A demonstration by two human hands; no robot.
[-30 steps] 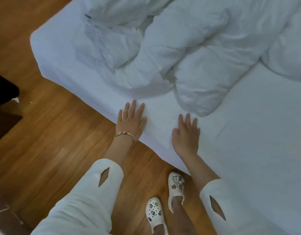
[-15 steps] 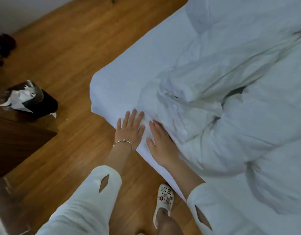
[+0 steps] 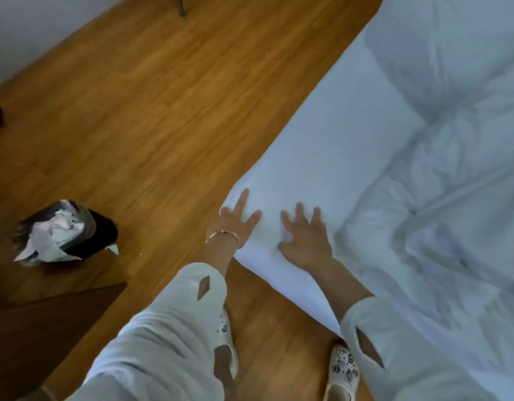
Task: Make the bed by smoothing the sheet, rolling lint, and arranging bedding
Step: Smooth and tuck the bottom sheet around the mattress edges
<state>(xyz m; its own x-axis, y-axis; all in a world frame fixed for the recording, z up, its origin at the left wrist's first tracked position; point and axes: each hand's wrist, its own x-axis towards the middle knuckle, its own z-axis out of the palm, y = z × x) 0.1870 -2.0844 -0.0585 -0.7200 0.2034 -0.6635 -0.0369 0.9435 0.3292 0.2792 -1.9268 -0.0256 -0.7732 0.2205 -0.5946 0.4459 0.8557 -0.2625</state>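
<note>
White fitted sheet (image 3: pixel 322 157) is pressed flat at the bed corner beneath spread, empty fingers of left hand (image 3: pixel 235 219) and right hand (image 3: pixel 306 241); smoothing is judged underway, the rumpled duvet (image 3: pixel 440 198) beyond the fingertips next.

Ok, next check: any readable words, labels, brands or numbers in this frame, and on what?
None can be read.
White clogs: small charm decorations, too blurred to show any lettering.
Crumpled paper in the black bin: no print can be made out.
Sheet and duvet: plain white, no tag visible.
</note>
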